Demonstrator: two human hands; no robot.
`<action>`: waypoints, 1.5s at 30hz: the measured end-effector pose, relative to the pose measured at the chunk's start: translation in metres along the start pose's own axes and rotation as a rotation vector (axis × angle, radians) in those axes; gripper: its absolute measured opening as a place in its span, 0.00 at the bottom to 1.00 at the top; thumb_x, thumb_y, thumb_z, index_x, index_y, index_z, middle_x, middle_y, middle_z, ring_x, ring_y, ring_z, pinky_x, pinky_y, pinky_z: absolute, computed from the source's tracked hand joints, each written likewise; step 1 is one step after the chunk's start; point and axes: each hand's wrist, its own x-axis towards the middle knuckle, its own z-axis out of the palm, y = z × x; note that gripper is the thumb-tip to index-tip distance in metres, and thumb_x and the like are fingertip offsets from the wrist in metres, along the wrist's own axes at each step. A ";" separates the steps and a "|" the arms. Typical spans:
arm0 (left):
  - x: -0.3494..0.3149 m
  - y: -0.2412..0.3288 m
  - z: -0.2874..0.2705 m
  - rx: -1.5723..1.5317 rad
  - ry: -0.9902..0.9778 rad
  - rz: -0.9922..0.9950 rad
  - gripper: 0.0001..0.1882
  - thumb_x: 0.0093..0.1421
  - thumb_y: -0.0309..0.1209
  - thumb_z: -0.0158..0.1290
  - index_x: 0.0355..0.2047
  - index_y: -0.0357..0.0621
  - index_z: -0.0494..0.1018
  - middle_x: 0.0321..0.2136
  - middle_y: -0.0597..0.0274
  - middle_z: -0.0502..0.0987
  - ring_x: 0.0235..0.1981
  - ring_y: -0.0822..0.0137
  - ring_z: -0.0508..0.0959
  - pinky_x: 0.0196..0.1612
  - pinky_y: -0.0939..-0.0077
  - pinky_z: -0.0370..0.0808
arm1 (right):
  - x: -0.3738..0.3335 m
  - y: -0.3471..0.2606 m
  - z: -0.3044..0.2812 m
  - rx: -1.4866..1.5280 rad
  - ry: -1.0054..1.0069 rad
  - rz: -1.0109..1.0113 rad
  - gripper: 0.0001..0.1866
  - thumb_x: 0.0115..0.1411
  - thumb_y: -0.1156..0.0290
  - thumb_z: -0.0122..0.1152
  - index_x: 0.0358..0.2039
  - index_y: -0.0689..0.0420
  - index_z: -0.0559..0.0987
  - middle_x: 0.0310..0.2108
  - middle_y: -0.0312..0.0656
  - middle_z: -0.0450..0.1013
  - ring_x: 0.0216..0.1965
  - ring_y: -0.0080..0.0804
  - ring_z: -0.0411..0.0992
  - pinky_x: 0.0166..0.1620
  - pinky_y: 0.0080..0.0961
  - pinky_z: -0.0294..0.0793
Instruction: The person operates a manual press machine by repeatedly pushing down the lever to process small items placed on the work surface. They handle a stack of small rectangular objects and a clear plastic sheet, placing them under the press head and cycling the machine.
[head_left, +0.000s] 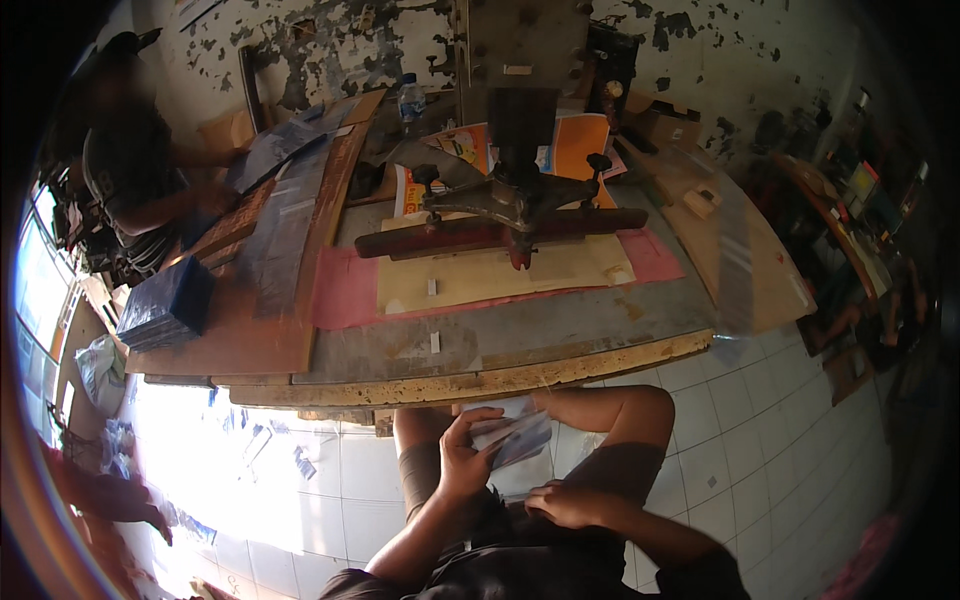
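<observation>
My left hand (464,458) is raised over my lap, its fingers and thumb closed round a small bundle of thin, shiny clear plastic sheets (515,440). The sheets fan out a little to the right, between my knees. Lower down, my right hand (562,504) lies against my right thigh with its fingers curled in; whether anything is inside them is hidden. Just beyond my knees is the worktable's worn front edge (480,383). On the table a press with a dark metal bar (500,232) stands over a yellowish sheet (500,270) and a pink sheet (345,290).
A blue wrapped stack (170,303) sits on the brown board (270,345) at the left. Behind it a person (140,170) handles long plastic sheets (290,150). A water bottle (411,104) stands at the back. At the right is a tan board (745,260) with a wooden block (702,202).
</observation>
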 end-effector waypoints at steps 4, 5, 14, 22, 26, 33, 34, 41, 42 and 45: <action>0.006 -0.006 -0.005 0.127 -0.099 0.086 0.12 0.51 0.17 0.64 0.37 0.38 0.81 0.36 0.56 0.86 0.42 0.63 0.86 0.48 0.73 0.79 | 0.004 0.031 0.017 -0.103 -0.018 0.079 0.10 0.62 0.73 0.61 0.45 0.57 0.79 0.45 0.47 0.78 0.51 0.47 0.75 0.55 0.39 0.73; 0.006 -0.005 -0.004 0.129 -0.104 0.094 0.12 0.51 0.17 0.64 0.37 0.38 0.81 0.36 0.56 0.86 0.41 0.63 0.86 0.48 0.72 0.79 | -0.003 0.032 0.012 -0.066 -0.036 0.078 0.11 0.63 0.72 0.61 0.46 0.57 0.79 0.46 0.47 0.78 0.51 0.47 0.75 0.55 0.40 0.73; -0.005 -0.004 -0.009 0.124 -0.099 0.045 0.11 0.50 0.19 0.65 0.35 0.40 0.82 0.35 0.57 0.86 0.40 0.62 0.87 0.47 0.72 0.80 | -0.005 0.017 -0.297 0.182 1.268 0.075 0.22 0.73 0.54 0.54 0.50 0.62 0.78 0.44 0.40 0.78 0.49 0.27 0.73 0.56 0.25 0.68; -0.018 0.003 -0.012 0.126 -0.105 -0.020 0.11 0.50 0.17 0.64 0.35 0.40 0.82 0.37 0.58 0.86 0.42 0.64 0.86 0.50 0.72 0.79 | 0.054 0.149 -0.383 0.198 1.524 0.266 0.30 0.74 0.47 0.46 0.50 0.65 0.79 0.44 0.48 0.79 0.49 0.41 0.76 0.55 0.33 0.70; -0.022 -0.007 -0.020 0.083 -0.103 -0.036 0.12 0.49 0.17 0.64 0.36 0.39 0.81 0.37 0.57 0.86 0.43 0.64 0.86 0.50 0.72 0.79 | 0.061 0.146 -0.370 0.156 1.535 0.241 0.26 0.74 0.52 0.47 0.45 0.65 0.81 0.39 0.50 0.79 0.43 0.39 0.77 0.49 0.33 0.71; -0.018 -0.006 -0.017 0.052 -0.126 -0.043 0.11 0.50 0.17 0.64 0.35 0.39 0.81 0.37 0.57 0.86 0.42 0.64 0.86 0.50 0.72 0.79 | 0.055 0.135 -0.371 0.137 1.492 0.267 0.21 0.75 0.59 0.50 0.47 0.65 0.81 0.42 0.45 0.80 0.47 0.30 0.76 0.53 0.27 0.70; -0.018 -0.006 -0.017 0.054 -0.130 -0.044 0.11 0.50 0.17 0.65 0.35 0.39 0.81 0.37 0.57 0.86 0.42 0.64 0.86 0.50 0.72 0.79 | 0.054 0.136 -0.371 0.140 1.492 0.271 0.21 0.75 0.58 0.50 0.47 0.65 0.81 0.42 0.45 0.80 0.47 0.30 0.76 0.53 0.27 0.70; -0.018 -0.003 -0.017 0.066 -0.142 -0.035 0.11 0.49 0.17 0.65 0.35 0.39 0.82 0.37 0.57 0.86 0.42 0.63 0.86 0.50 0.72 0.80 | 0.055 0.151 -0.372 0.142 1.534 0.239 0.22 0.75 0.58 0.49 0.48 0.65 0.81 0.42 0.49 0.80 0.45 0.38 0.77 0.50 0.32 0.72; -0.018 -0.004 -0.018 0.064 -0.137 -0.034 0.11 0.49 0.17 0.65 0.35 0.39 0.82 0.37 0.57 0.86 0.42 0.63 0.86 0.50 0.72 0.80 | 0.057 0.147 -0.371 0.137 1.527 0.242 0.22 0.75 0.58 0.49 0.48 0.65 0.81 0.41 0.49 0.80 0.44 0.38 0.77 0.50 0.32 0.72; -0.019 -0.003 -0.020 0.060 -0.139 -0.030 0.11 0.49 0.17 0.65 0.35 0.39 0.82 0.37 0.56 0.86 0.42 0.63 0.86 0.49 0.73 0.80 | 0.058 0.142 -0.370 0.127 1.514 0.244 0.22 0.75 0.58 0.48 0.47 0.65 0.81 0.41 0.49 0.80 0.44 0.38 0.77 0.50 0.32 0.72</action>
